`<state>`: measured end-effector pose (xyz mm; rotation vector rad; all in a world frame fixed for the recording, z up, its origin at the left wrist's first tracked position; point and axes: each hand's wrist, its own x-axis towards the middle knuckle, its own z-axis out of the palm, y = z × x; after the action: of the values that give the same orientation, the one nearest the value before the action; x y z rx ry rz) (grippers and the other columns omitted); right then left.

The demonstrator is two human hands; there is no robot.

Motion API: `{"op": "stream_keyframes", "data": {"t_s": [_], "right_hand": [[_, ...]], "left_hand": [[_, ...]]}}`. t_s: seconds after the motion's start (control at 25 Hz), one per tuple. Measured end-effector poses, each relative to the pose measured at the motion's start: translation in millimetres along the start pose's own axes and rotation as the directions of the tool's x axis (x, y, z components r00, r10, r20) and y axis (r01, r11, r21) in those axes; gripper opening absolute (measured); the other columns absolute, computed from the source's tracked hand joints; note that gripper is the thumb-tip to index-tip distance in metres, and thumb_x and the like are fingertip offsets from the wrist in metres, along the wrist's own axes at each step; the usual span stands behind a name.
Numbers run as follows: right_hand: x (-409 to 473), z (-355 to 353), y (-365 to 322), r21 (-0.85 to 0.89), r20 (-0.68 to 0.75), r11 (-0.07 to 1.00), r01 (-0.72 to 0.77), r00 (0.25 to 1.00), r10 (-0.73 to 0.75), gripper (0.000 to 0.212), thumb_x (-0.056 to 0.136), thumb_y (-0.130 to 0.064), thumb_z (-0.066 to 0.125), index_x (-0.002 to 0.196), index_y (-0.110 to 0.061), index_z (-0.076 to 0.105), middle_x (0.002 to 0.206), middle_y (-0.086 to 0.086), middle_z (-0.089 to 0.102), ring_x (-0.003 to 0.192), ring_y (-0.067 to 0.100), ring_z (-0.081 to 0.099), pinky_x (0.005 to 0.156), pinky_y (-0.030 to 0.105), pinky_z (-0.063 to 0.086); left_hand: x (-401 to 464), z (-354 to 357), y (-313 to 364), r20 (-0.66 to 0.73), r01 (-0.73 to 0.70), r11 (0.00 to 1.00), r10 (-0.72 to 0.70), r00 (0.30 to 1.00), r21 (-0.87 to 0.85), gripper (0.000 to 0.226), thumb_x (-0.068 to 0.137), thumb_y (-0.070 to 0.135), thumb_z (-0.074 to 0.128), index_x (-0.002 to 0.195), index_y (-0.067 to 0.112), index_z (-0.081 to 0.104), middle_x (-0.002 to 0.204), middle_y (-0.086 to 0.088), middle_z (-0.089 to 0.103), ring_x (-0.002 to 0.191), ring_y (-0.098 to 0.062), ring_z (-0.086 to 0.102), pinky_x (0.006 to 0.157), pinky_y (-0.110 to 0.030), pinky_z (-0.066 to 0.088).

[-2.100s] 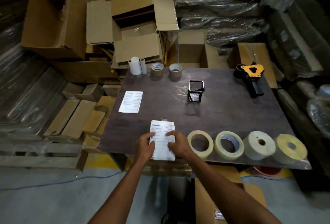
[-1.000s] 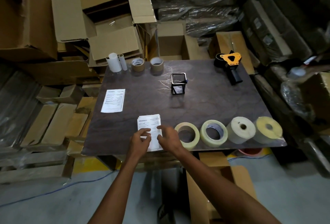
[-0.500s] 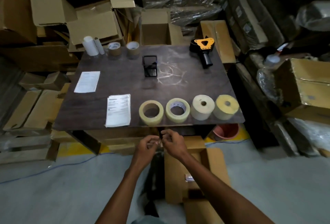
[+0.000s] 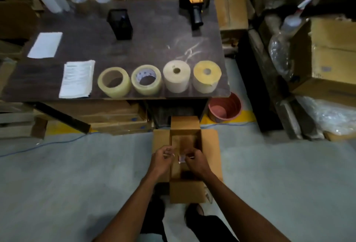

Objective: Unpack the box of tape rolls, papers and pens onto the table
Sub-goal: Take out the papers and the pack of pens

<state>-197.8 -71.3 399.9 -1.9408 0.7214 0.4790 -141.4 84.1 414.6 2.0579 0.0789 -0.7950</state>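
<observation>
Our left hand (image 4: 161, 158) and right hand (image 4: 195, 159) hover over the open cardboard box (image 4: 185, 157) on the floor near the counter (image 4: 154, 35), fingers curled, seemingly pinching a small blurred item (image 4: 181, 158) lying between them, nearer our right.

Both bare forearms enter from the lower edge and converge toward the centre, wrists roughly level and close together. The left hand (image 4: 161, 158) is seen from the back, its fingers curled inward toward the palm, fingertips pointing toward the other hand. The right hand (image 4: 196, 159) mirrors it, fingers likewise curled, thumb side turned inward. The two hands lie just beside each other without clearly touching. Motion blur hides whether either hand pinches anything. Below the arms, dark trouser legs and two feet are partly visible.
</observation>
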Motion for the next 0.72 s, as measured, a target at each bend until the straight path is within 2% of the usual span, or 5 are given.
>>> {"op": "stream_keyframes", "data": {"t_s": [0.32,0.44,0.56,0.64,0.72], "right_hand": [[85,41,146,-0.074,0.058,0.986,-0.151,0.986,0.155,0.03,0.084,-0.015,0.067,0.111,-0.003,0.069,0.11,0.015,0.072,0.101,0.031,0.069,0.082,0.027,0.049],[123,73,195,-0.028,0.072,0.987,-0.158,0.985,0.159,0.043,0.082,-0.012,0.076,0.119,0.001,0.061,0.106,0.021,0.071,0.1,0.033,0.068,0.085,0.031,0.049],[162,101,241,-0.046,0.063,0.977,-0.208,0.975,0.211,0.04,0.093,-0.014,0.064,0.128,0.002,0.054,0.12,0.022,0.062,0.108,0.035,0.063,0.081,0.026,0.054],[186,126,264,0.014,0.114,0.962,-0.271,0.957,0.268,0.041,0.097,-0.017,0.057,0.134,-0.002,0.05,0.126,0.015,0.06,0.106,0.026,0.063,0.075,0.02,0.056],[212,149,286,-0.053,0.158,0.963,-0.262,0.95,0.268,0.049,0.092,-0.019,0.065,0.137,-0.009,0.048,0.13,0.015,0.06,0.112,0.028,0.062,0.091,0.032,0.053]], "left_hand": [[85,101,-112,0.068,0.21,0.967,-0.221,0.973,0.144,0.029,0.091,0.01,0.056,0.116,0.02,0.066,0.115,-0.003,0.069,0.096,-0.016,0.062,0.078,-0.022,0.05],[119,134,-161,0.154,0.151,0.951,-0.198,0.968,0.271,0.033,0.091,0.01,0.061,0.123,0.017,0.063,0.114,0.003,0.067,0.097,-0.01,0.059,0.082,-0.02,0.047],[156,169,-203,0.17,0.084,0.945,-0.144,0.975,0.316,0.032,0.089,0.004,0.063,0.12,0.009,0.064,0.106,-0.005,0.069,0.093,-0.014,0.062,0.068,-0.011,0.041],[187,191,-232,0.188,0.097,0.946,-0.16,0.969,0.308,0.032,0.086,-0.001,0.062,0.117,0.008,0.065,0.103,-0.009,0.069,0.093,-0.02,0.064,0.07,-0.019,0.047],[224,210,-267,0.168,0.119,0.947,-0.175,0.97,0.297,0.033,0.079,-0.004,0.06,0.11,0.006,0.067,0.104,-0.017,0.071,0.094,-0.033,0.068,0.077,-0.034,0.052]]}}
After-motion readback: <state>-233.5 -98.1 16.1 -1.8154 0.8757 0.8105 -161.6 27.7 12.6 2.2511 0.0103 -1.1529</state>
